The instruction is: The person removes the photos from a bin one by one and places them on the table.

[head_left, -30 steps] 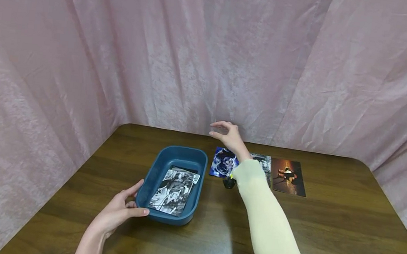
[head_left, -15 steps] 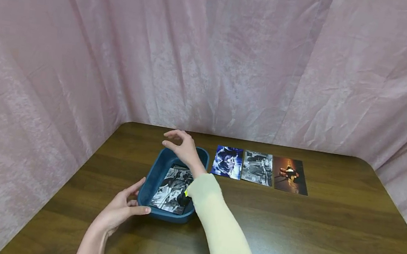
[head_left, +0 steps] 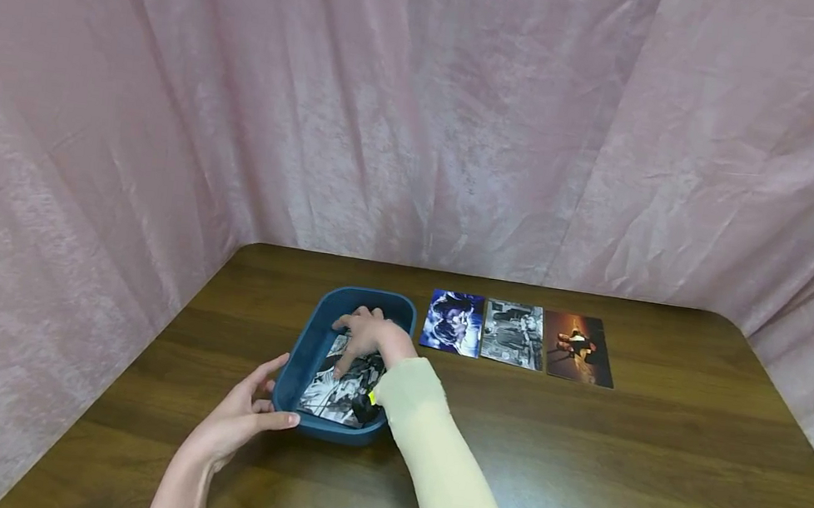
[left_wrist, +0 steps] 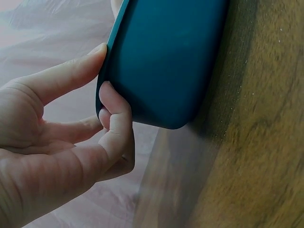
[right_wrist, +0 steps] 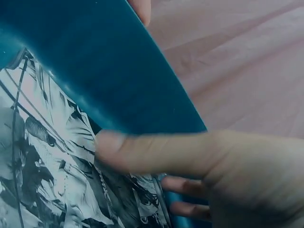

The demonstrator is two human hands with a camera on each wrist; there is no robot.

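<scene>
My left hand [head_left: 237, 423] grips the near left corner of the blue tray [head_left: 318, 332], thumb on the rim, fingers curled against its outer wall. My right hand [head_left: 366, 337] is down inside the tray, fingers spread and resting on the black-and-white photo [head_left: 331, 392] lying flat on its floor. Three more photos [head_left: 514, 335] lie in a row on the table [head_left: 654, 467], just right of the tray.
</scene>
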